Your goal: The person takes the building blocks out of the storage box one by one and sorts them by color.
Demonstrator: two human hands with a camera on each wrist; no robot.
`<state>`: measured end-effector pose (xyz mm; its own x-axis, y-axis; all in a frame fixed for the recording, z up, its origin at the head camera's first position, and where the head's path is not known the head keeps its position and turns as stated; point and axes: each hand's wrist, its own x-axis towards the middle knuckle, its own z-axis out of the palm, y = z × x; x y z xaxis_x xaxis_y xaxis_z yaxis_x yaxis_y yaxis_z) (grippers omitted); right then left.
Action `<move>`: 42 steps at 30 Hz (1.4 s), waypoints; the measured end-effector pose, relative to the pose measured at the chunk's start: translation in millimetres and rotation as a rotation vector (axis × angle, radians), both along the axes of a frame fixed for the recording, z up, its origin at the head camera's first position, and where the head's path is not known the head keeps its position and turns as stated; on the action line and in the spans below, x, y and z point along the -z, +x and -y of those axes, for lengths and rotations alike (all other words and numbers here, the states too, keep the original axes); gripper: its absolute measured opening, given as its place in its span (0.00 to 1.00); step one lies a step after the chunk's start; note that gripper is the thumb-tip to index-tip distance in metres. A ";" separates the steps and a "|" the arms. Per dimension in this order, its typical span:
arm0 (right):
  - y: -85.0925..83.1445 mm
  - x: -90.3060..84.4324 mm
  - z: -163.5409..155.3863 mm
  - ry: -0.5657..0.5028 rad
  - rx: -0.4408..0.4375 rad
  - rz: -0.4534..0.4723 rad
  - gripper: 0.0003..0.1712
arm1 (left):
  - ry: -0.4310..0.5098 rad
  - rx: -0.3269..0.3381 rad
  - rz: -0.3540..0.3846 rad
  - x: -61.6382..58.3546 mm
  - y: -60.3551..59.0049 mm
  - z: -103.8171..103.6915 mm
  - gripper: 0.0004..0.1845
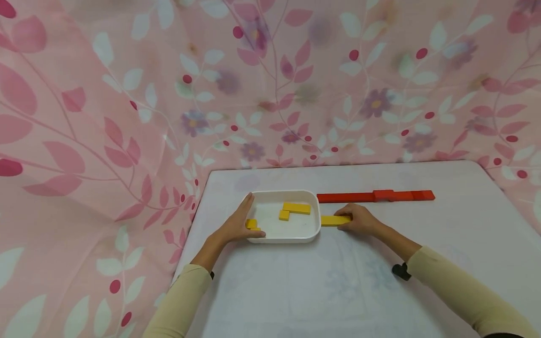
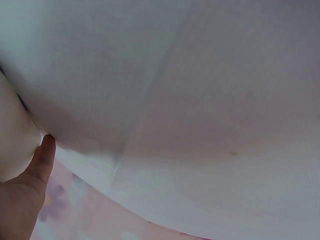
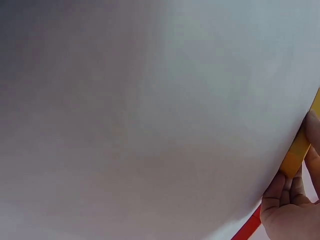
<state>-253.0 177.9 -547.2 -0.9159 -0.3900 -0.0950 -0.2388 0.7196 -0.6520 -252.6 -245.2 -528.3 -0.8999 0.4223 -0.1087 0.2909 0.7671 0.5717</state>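
White tray sits on the white surface. Left hand grips the tray's left rim, thumb over the near edge. Inside the tray: small yellow block beside the left hand, long yellow block and short yellow block touching, near the middle. Right hand holds a yellow bar flat on the surface, just right of the tray. Red strip lies behind, well apart from the hand. Pink floral cloth forms the backdrop.
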 end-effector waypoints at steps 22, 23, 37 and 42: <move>-2.2 4.9 -6.3 -0.084 -0.066 0.077 0.23 | 0.052 0.011 -0.024 -0.3 0.8 -0.1 0.72; -2.8 5.2 -6.0 -0.082 -0.060 0.079 0.23 | 0.054 0.010 -0.023 0.1 0.7 -0.2 0.72; -7.4 7.6 -2.6 -0.068 -0.037 0.071 0.23 | 0.022 0.006 -0.025 2.2 -1.2 -0.5 0.72; -7.7 6.8 -2.2 -0.058 -0.041 0.054 0.23 | 0.015 0.005 -0.028 1.9 -1.3 0.0 0.71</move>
<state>-260.6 180.2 -553.9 -0.8935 -0.4329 -0.1197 -0.2306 0.6709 -0.7048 -253.8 -245.2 -530.2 -0.9005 0.4281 -0.0770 0.3108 0.7571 0.5747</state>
